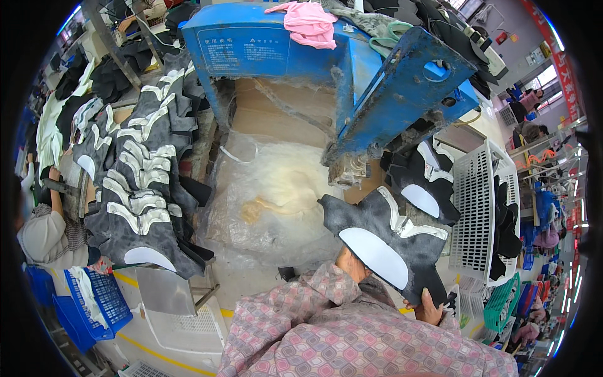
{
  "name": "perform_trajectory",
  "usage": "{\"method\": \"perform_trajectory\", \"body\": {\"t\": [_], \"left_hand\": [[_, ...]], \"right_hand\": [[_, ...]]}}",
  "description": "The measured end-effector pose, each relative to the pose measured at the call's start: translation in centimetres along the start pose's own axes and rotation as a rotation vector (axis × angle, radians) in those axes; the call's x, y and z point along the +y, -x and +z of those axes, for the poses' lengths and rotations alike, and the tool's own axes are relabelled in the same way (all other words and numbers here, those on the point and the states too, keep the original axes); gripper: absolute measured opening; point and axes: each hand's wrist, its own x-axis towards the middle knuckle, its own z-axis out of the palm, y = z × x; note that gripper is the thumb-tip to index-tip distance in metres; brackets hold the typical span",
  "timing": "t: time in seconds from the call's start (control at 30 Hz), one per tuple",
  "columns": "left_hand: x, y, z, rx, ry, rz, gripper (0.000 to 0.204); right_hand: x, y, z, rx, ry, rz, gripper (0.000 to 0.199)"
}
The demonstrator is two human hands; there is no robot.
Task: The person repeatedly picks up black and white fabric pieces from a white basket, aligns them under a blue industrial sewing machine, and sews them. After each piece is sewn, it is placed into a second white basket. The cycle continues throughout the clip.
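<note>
A dark grey, flat shoe upper (367,220) with a white half-moon patch and a pale curved collar strip is held up in front of me, tilted. My left hand (353,265) grips its near left edge, the fingers partly hidden under the piece. At its lower right corner, my right hand (429,308) pinches the black edge, thumb on top. Beyond the upper, a similar piece (433,188) lies on the right side of the work surface. Several overlapping shoe uppers (138,220) are piled in rows to my left.
A blue machine frame (245,47) spans the back, with a pink cloth (311,26) on top. Its slanted blue arm (402,88) reaches toward me. Plastic sheeting (276,169) dusted with pale powder lies below. A white basket (472,213) stands right; a co-worker (53,239) is at left.
</note>
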Motion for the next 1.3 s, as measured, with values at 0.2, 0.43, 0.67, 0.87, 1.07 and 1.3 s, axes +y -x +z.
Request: {"method": "perform_trajectory", "body": {"t": [0.2,0.43,0.67,0.87,1.07,1.3], "left_hand": [[5.0,-6.4,-3.5,-0.568,0.401,-0.24,0.053],[23.0,0.0,-3.0,-0.275,-0.11,0.236,0.06],[25.2,1.8,1.4,0.151,-0.388,0.324,0.066],[28.6,4.5,3.9,0.296,-0.429,0.644,0.064],[30.7,12.0,4.8,0.336,-0.589,0.406,0.058],[25.9,12.9,6.5,0.788,-0.8,0.366,0.042]], "right_hand": [[0.4,-5.9,2.5,-0.08,-0.02,-0.058,0.028],[-1.8,-15.8,5.1,-0.17,-0.225,0.091,0.027],[-0.4,-24.6,4.4,-0.156,0.056,-0.137,0.051],[0.1,-24.0,11.7,-0.098,0.354,-0.03,0.056],[-0.3,-23.7,13.7,-0.341,0.047,0.09,0.069],[-1.5,-23.2,13.1,-0.464,0.049,0.195,0.077]]}}
